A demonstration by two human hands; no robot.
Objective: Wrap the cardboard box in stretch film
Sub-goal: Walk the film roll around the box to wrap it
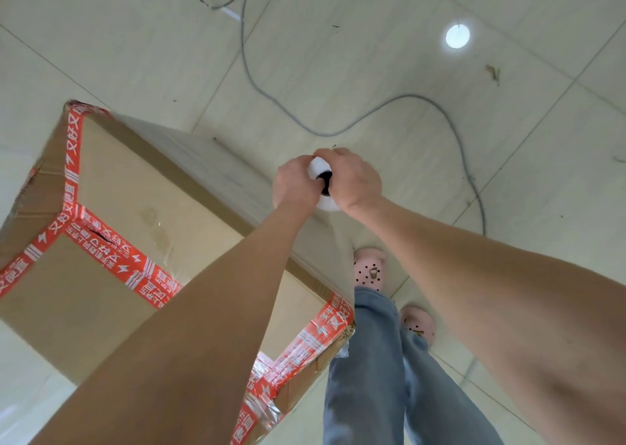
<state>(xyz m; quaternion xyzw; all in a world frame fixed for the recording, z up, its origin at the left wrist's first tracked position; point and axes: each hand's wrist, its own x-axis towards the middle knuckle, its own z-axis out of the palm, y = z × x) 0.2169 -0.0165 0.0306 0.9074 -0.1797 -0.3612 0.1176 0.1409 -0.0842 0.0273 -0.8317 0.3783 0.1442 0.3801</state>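
A tall cardboard box [111, 187] with red printed tape along its edges stands on the floor at the left, its top face toward me. Clear stretch film covers its right side face. A white roll of stretch film [321, 170] with a dark core is held low beside the box's right side. My left hand [293, 182] grips the roll from the left and my right hand [354, 180] grips it from the right. A sheet of film [335, 238] runs from the roll toward the box's near right corner.
A grey cable [389, 106] snakes across the tiled floor [338, 55] beyond the box and to the right. My legs in blue jeans [376, 360] and pink shoes [369, 268] stand right next to the box's near corner. A light reflection [457, 36] shines on the floor.
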